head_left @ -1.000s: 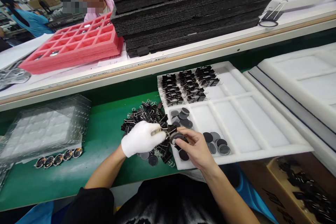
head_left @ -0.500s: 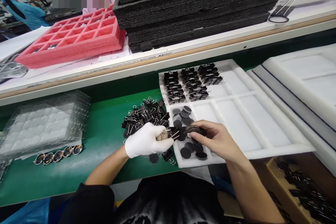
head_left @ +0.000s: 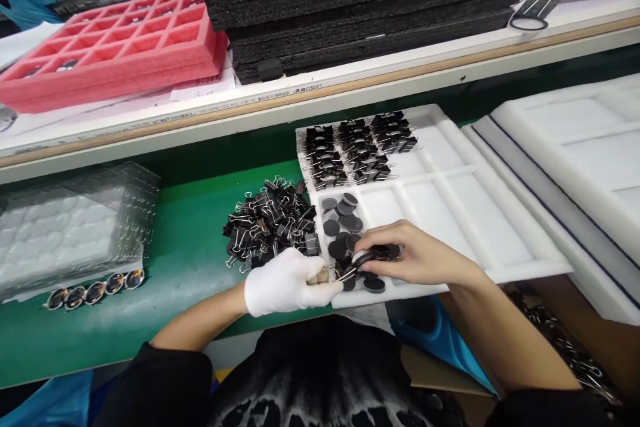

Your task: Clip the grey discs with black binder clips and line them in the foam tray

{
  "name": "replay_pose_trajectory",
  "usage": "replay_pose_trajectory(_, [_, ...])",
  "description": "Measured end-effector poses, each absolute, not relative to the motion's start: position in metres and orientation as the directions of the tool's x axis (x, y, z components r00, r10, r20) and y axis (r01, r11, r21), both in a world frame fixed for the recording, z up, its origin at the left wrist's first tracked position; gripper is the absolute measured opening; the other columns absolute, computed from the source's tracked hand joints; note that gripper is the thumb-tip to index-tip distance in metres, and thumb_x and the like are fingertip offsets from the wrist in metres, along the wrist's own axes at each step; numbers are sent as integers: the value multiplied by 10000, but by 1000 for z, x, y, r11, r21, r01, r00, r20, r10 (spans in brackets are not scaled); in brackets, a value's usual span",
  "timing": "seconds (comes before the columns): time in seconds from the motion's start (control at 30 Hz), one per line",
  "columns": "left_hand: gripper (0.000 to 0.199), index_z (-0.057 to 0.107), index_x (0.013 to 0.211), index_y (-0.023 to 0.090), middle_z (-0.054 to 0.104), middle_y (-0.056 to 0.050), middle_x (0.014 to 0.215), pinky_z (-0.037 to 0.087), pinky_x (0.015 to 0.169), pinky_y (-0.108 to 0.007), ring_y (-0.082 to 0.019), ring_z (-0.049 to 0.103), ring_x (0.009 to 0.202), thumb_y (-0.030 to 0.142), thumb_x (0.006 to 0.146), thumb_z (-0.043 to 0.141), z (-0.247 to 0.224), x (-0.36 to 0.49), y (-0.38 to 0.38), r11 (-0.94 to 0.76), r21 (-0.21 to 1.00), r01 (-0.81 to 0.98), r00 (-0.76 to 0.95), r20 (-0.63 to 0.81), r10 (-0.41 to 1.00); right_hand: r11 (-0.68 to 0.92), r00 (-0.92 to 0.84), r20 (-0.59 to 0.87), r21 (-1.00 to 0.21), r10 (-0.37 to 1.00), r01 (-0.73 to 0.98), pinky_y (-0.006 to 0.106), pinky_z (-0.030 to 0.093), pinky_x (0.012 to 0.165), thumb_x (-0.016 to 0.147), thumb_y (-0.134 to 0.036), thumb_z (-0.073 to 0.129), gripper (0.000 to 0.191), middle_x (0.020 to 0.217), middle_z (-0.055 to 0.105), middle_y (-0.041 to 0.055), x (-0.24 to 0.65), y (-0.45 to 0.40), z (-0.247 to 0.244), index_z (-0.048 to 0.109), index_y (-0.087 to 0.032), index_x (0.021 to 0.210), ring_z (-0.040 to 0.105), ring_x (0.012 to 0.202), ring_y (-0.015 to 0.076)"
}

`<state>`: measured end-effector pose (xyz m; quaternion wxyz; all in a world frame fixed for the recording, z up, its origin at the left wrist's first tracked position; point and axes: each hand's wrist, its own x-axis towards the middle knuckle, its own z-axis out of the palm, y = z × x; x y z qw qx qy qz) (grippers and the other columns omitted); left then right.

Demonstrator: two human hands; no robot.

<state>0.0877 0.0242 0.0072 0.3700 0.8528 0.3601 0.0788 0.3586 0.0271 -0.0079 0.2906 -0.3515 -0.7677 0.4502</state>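
Observation:
My left hand [head_left: 293, 283], in a white glove with bare fingertips, is closed on the wire handles of a black binder clip [head_left: 346, 272]. Bare, my right hand [head_left: 423, 255] pinches dark round discs [head_left: 364, 257] at the clip's jaw end. Clip and discs meet there, but whether the jaws are around them I cannot tell. Another dark piece lies under the right fingers, partly hidden. Below both hands, loose grey and black discs [head_left: 345, 221] lie in the near left compartment of a white foam tray [head_left: 500, 240]. Left of the tray is a heap of binder clips [head_left: 270, 223].
Rows of binder clips [head_left: 357, 150] fill far compartments of the tray. Clear plastic trays [head_left: 65, 227] and a row of shiny round pieces [head_left: 95, 292] lie left. More foam trays [head_left: 565, 147] stand right. A ledge [head_left: 260, 117] behind carries black foam sheets [head_left: 375, 13] and a pink tray [head_left: 125, 73].
My hands have come together, bringing the binder clip against the discs in my right hand. The camera view has shifted slightly, so the surroundings sit higher and further left.

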Motion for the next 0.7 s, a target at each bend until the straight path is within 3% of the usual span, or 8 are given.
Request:
replay_pose_trajectory(0.17, [463,349,616,198,281,82,523,219,488,-242,-67,237,505,437,914,609,2,89,19,-508,653,562,737,-116,666,356,-601,140,-898,787,258,304,587,730,889,-300,733,174,971,807,36,356,24,-3,813,-247,1035,755,835,221])
replay_pose_trajectory(0.27, [424,427,623,206,389,73,500,248,490,-251,-72,319,464,459,891,636,8,87,20,-555,582,594,730,-100,677,373,-606,140,-885,783,278,305,592,722,903,-312,735,171,959,810,23,356,22,-4,807,-258,1048,762,826,217])
replay_pose_trajectory(0.33, [316,547,719,210,525,56,539,329,522,-249,-93,451,475,454,902,628,15,85,23,-537,575,617,705,-101,702,437,-562,220,-853,797,285,321,602,734,919,-305,730,188,966,811,23,356,19,-7,799,-265,1089,767,840,220])
replay_pose_trajectory(0.43, [347,618,895,199,711,-7,725,474,619,-251,-132,657,603,462,1025,433,26,85,28,-288,765,577,642,-206,738,633,-485,454,-708,748,313,401,610,830,946,-237,697,219,1054,814,37,352,13,-17,790,-287,1138,768,991,259])
replay_pose_trajectory(0.53, [507,568,833,184,732,-46,743,487,542,-249,-141,685,570,550,1062,302,29,87,31,44,876,480,613,-370,698,728,-466,559,-539,686,424,464,590,871,956,-170,659,280,1178,790,22,348,7,-30,792,-347,1128,734,1144,296])
replay_pose_trajectory(0.63, [421,535,803,194,683,2,698,488,529,-240,-123,649,532,527,1035,423,28,88,33,73,877,474,580,-373,724,713,-389,605,-504,694,488,529,541,993,904,-243,757,401,1321,731,37,346,5,-34,722,-373,1282,656,1279,338])
replay_pose_trajectory(0.7, [306,569,868,199,683,19,742,513,585,-247,-124,664,587,441,1024,463,28,88,34,4,865,502,554,-325,767,645,-312,571,-600,760,473,559,492,1087,800,-361,873,721,1443,651,84,346,5,-29,585,-338,1461,586,1358,370])
